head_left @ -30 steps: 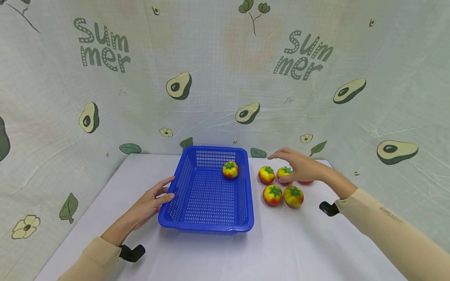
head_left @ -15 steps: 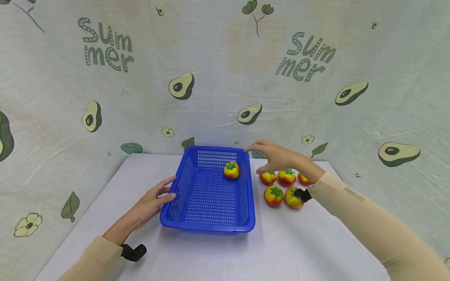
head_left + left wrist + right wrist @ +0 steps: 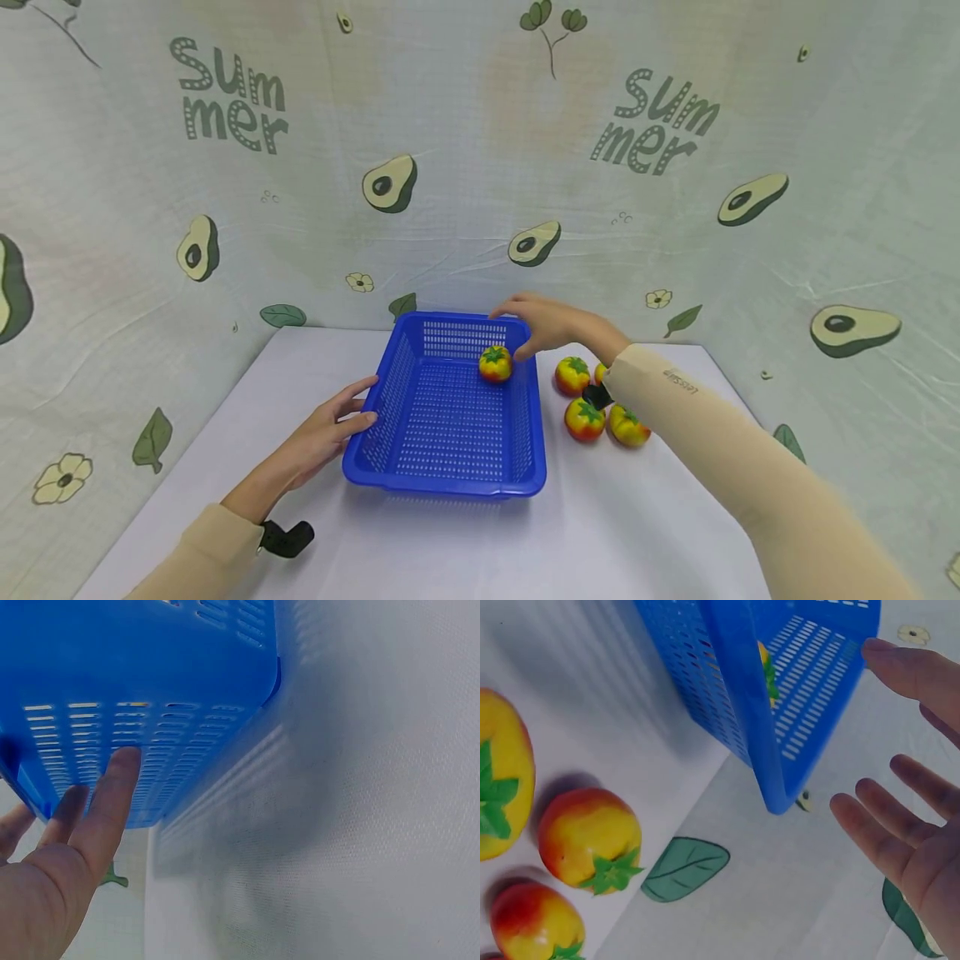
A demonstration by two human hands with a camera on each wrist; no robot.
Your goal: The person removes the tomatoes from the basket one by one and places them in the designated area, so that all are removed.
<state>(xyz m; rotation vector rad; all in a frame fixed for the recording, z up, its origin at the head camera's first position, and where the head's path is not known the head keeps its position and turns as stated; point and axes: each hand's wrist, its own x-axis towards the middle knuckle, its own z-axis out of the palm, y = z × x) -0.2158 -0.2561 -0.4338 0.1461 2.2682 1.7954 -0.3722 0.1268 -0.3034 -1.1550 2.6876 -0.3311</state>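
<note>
A blue plastic basket [image 3: 450, 417] with slotted walls stands on the white table. One red-and-yellow tomato [image 3: 495, 364] with a green leafy top lies in its far right part. My left hand [image 3: 326, 432] touches the basket's left side from outside; in the left wrist view a fingertip [image 3: 127, 755] meets the slotted wall. My right hand [image 3: 551, 323] is over the far right corner of the rim, fingers spread and nothing in them, as the right wrist view shows. Outside the basket, to the right, lie several more tomatoes [image 3: 584, 419], some partly hidden by my right wrist and sleeve.
White cloth [image 3: 465, 108] printed with avocados, leaves and lettering rises behind the table and on both sides. A small black device [image 3: 287, 540] is strapped at my left wrist, another [image 3: 597, 397] at my right. White tabletop [image 3: 600, 533] extends in front of the basket.
My right hand has moved left, from above the tomatoes on the table to over the basket's far right corner. My left hand stays at the basket's left side.
</note>
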